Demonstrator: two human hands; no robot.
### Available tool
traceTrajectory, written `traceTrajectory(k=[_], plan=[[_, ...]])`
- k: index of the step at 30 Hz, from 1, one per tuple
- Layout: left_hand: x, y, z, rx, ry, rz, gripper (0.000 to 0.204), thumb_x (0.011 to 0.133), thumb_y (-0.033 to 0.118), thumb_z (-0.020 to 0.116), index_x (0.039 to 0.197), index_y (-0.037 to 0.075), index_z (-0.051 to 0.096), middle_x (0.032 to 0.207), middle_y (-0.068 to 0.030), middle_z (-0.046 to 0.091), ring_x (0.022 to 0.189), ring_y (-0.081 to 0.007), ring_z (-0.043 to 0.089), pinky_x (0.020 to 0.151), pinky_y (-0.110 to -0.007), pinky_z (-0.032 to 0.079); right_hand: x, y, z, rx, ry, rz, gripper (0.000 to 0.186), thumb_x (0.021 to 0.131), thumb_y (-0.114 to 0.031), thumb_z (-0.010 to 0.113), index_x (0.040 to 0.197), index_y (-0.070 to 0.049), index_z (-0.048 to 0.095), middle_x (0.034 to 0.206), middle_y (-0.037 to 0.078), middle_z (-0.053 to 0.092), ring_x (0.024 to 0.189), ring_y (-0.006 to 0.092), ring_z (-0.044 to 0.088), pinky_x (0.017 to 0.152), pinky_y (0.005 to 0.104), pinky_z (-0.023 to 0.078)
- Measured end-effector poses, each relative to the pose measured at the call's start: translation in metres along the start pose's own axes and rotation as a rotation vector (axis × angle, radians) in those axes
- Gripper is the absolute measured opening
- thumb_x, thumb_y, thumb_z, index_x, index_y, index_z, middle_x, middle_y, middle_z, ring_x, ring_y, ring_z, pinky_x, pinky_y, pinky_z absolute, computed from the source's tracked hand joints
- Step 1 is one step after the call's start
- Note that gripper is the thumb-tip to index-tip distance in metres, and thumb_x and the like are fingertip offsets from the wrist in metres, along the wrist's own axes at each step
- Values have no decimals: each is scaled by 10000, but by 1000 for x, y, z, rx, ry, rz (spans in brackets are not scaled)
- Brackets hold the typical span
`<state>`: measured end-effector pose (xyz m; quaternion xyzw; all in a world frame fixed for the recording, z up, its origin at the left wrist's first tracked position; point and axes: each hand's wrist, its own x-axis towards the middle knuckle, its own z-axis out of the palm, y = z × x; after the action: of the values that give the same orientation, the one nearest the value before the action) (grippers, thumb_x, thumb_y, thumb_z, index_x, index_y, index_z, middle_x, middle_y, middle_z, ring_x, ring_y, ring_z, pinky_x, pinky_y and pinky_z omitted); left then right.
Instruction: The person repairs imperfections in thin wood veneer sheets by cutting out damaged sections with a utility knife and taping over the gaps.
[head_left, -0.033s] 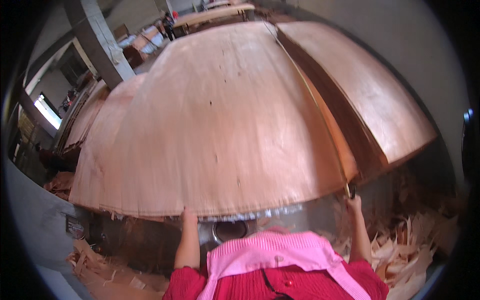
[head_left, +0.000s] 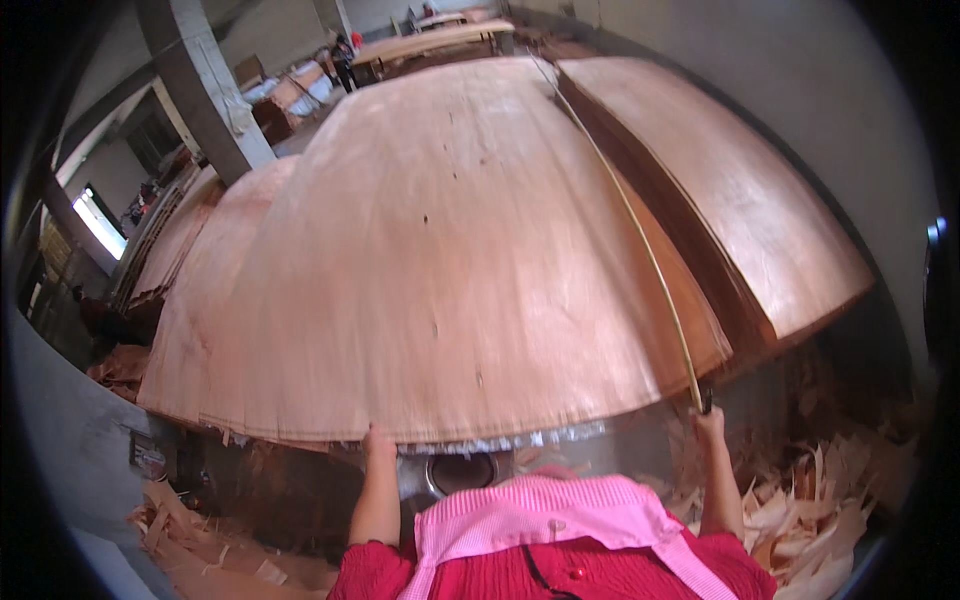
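A broad sheet of reddish-brown wood veneer [head_left: 400, 290] lies on top of a stack in front of me. My left hand [head_left: 378, 440] is closed on its near edge, left of the middle; the fingertips are hidden. Off the sheet's near right corner, my right hand [head_left: 708, 425] grips the near end of a long, thin pale stick [head_left: 655, 265]. The stick runs away from me over the right side of the sheet, toward its far end. A small dark piece shows beside the stick at that hand; its kind is unclear.
A second veneer stack [head_left: 740, 200] stands to the right, across a dark narrow gap. Torn veneer scraps [head_left: 815, 490] heap up at the near right, with more scraps [head_left: 220, 540] at the near left. A pillar [head_left: 205, 90] rises at the far left. Another person [head_left: 343, 62] stands far back.
The stick's near end and my right hand have come slightly toward me. The dark shading along the sheet's right side has narrowed. My left hand stays at the same edge.
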<state>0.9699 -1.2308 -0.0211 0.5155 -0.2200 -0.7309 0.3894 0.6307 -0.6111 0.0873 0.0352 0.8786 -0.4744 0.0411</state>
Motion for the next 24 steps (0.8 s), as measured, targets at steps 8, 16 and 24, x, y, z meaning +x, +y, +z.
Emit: traceTrajectory(k=[8,16,24], plan=[[-29,-11,19,-35,13,-89,375,846,129,523,1180,-7,422,1147,-151,508,1024,-306,521,864,-479,433,-85,-80,47,160,-279,166,210,733,-136,647,597,-71,500,474,-15,441,389,89,415,344,257,306],[-68,-46,47,-73,-30,-154,326,871,130,478,1166,0,435,1165,-129,501,1054,-283,500,902,-450,407,-130,-159,147,428,-715,313,196,754,-121,643,639,-61,496,490,6,435,376,99,397,344,253,293],[-44,-23,66,28,-23,-95,333,850,113,516,1166,35,447,1095,-117,536,912,-285,571,739,-441,501,-184,-265,329,552,-870,260,158,793,-183,623,813,-70,514,515,-23,394,378,90,350,338,252,273]])
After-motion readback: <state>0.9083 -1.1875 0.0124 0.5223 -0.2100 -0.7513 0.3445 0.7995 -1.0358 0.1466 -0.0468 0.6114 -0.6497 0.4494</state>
